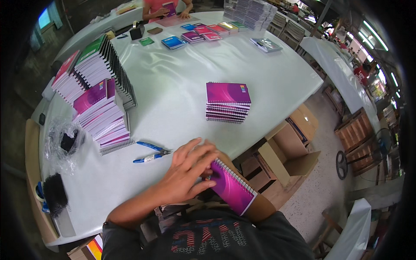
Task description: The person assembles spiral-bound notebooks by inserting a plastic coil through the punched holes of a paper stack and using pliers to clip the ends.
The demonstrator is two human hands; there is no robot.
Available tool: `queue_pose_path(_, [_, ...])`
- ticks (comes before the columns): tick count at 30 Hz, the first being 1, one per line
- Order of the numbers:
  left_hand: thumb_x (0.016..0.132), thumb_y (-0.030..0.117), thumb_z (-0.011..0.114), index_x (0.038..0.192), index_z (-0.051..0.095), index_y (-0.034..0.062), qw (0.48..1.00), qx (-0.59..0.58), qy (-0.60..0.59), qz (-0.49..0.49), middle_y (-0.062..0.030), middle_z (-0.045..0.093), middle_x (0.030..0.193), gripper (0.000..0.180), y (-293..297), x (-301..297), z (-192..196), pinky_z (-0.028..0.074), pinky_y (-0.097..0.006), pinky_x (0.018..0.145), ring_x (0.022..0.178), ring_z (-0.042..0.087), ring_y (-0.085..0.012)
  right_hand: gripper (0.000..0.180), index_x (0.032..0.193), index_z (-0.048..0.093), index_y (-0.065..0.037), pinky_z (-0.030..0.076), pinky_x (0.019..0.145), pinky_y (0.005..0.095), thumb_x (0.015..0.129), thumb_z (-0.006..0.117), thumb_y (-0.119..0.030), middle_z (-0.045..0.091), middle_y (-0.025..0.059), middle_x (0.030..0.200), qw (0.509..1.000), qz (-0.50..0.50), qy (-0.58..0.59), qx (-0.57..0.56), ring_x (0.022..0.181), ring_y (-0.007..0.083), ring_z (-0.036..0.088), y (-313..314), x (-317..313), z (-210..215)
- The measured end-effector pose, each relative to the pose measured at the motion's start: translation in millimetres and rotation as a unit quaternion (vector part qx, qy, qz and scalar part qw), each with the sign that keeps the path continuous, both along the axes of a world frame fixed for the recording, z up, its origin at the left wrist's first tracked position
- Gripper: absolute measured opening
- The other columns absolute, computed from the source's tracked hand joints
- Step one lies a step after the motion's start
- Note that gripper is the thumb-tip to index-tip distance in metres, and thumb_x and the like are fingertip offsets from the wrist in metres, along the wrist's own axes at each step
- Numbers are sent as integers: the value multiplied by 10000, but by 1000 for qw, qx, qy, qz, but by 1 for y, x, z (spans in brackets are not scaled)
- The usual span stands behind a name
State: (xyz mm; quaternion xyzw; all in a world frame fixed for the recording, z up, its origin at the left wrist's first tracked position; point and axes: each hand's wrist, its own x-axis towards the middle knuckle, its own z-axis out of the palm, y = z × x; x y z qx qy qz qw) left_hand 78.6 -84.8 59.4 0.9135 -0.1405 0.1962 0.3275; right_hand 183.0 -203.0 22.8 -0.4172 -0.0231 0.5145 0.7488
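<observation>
A purple spiral notebook (229, 188) is tilted in front of my chest, its wire binding along the upper right edge. My left hand (190, 171) closes over the notebook's upper end, thumb against the cover and fingers bent across the top. My right hand (211, 145) is mostly hidden behind the left one, and its fingers do not show clearly; the right forearm passes behind the notebook. On the table left of my hands lie blue-handled cutting pliers (151, 151), one handle wrapped in something pale. Beyond my hands stands a neat stack of purple spiral notebooks (227, 93).
At left stand unbound purple notebooks (97, 102), taller black-bound ones (104, 65), wire coils (116, 147) and crumpled plastic (60, 143). Assorted notebooks (203, 32) lie at the far side, where another person (160, 8) works. Cardboard boxes (281, 156) sit beyond the table's right edge.
</observation>
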Motion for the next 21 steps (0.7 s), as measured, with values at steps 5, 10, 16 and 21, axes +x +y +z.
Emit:
queue_pose_path(5, [808,93,674,1050,579,73,977,-144,122,-100,-68,586,971,260,0,36,10,437,-335,820,947,565,-199,338,1189,473,-49,425,873,304,868,530,-137,555,98,1141,949,-39,-302,85,1051,216,542,-36,31,-30])
queue_pose_path(10, [832,139,665,1088,578,-17,940,-327,-9,100,-61,618,944,312,26,131,41,469,-233,728,813,575,-101,601,1395,316,-29,233,1084,364,965,301,-450,421,139,1373,861,-370,-278,211,1304,242,349,-41,90,29])
queue_pose_path(16, [857,288,626,1137,598,17,978,-83,55,183,-135,643,919,391,80,237,-25,463,-305,795,927,584,-193,455,1289,476,7,299,1042,346,961,434,-306,479,170,1319,713,-429,-544,-111,1241,260,428,10,148,-18])
queue_pose_path(21, [903,393,531,1195,552,-4,881,-363,-74,294,-218,581,1114,494,53,219,-51,414,-361,928,1095,532,-289,368,1196,562,19,412,936,324,943,498,-240,590,160,1182,748,-459,-461,-128,1098,243,549,10,148,-39])
